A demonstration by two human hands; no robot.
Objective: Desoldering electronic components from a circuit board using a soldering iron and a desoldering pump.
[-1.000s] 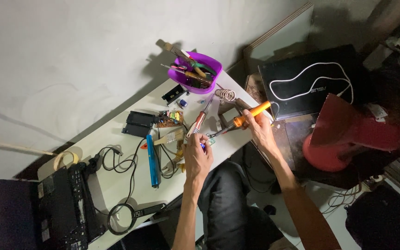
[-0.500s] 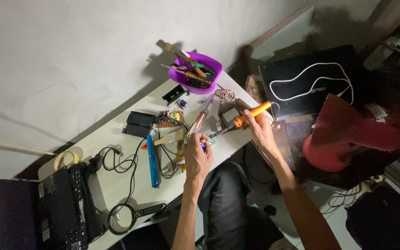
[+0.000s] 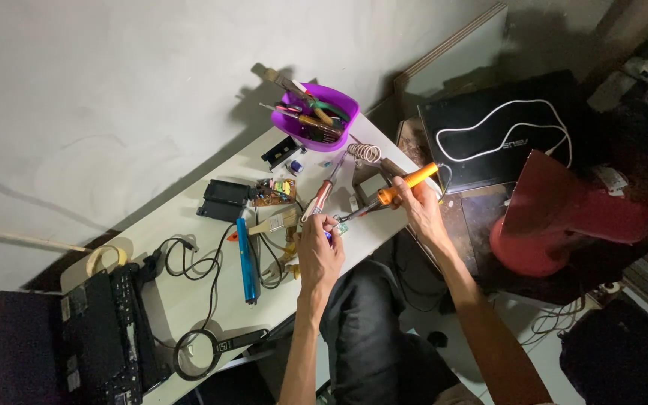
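laptop (image 3: 500, 135) | black, closed lid | right of table (image 3: 189, 300)

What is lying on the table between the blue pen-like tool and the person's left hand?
In the head view, black cables and a paintbrush lie between the blue tool and the left hand.

Soldering iron (image 3: 395, 190): glossy orange plastic handle, metal tip. Tool bowl (image 3: 316, 120): smooth purple plastic. Table (image 3: 189, 300): matt white surface.

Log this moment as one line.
right hand: holds orange-handled soldering iron | left hand: pinches small part, kind unclear | tip: at part | surface: white table
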